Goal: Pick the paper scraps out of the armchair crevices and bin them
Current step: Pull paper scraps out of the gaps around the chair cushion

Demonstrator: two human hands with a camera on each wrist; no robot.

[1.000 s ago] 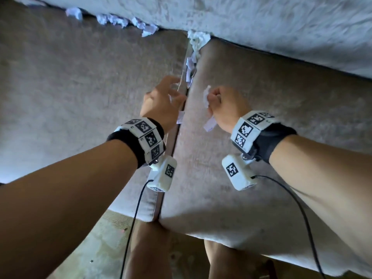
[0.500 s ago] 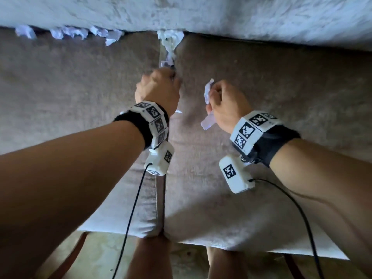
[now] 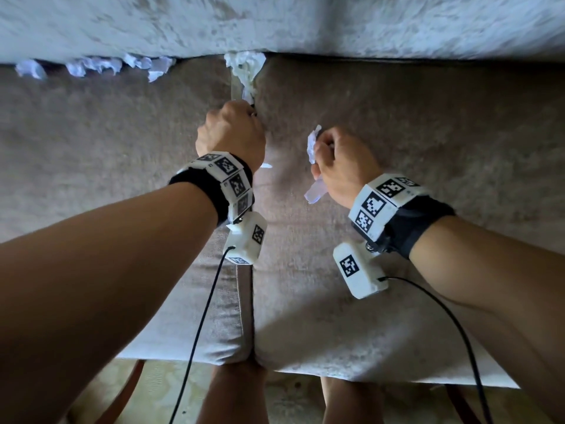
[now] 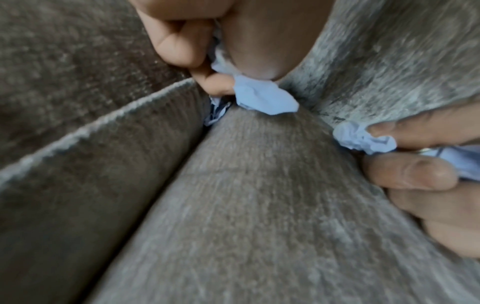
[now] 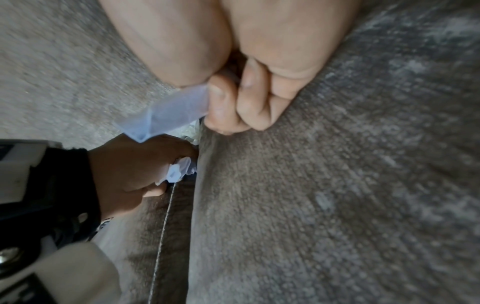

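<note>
My left hand (image 3: pixel 232 133) sits over the crevice (image 3: pixel 252 301) between the two seat cushions, fingers curled, pinching a crumpled white paper scrap (image 4: pixel 262 96) at the gap. More scraps (image 3: pixel 246 68) fill the far end of that crevice at the backrest. My right hand (image 3: pixel 339 163) is closed in a fist around several scraps (image 3: pixel 312 145); a flat strip (image 5: pixel 171 115) hangs out below the fist. It hovers over the right cushion (image 3: pixel 412 123), a little right of the left hand. A row of scraps (image 3: pixel 91 67) lies along the left cushion's back crevice.
The grey velvet backrest (image 3: pixel 305 22) runs across the top. The left cushion (image 3: pixel 91 142) is bare fabric. Below the seat's front edge are my legs (image 3: pixel 235 393) and a pale floor (image 3: pixel 146 390). Black cables (image 3: pixel 201 316) trail from both wrist cameras. No bin is in view.
My left hand has moved farther along the cushion crevice toward the backrest and now pinches a scrap there. My right hand has kept its scraps and stayed nearly in place.
</note>
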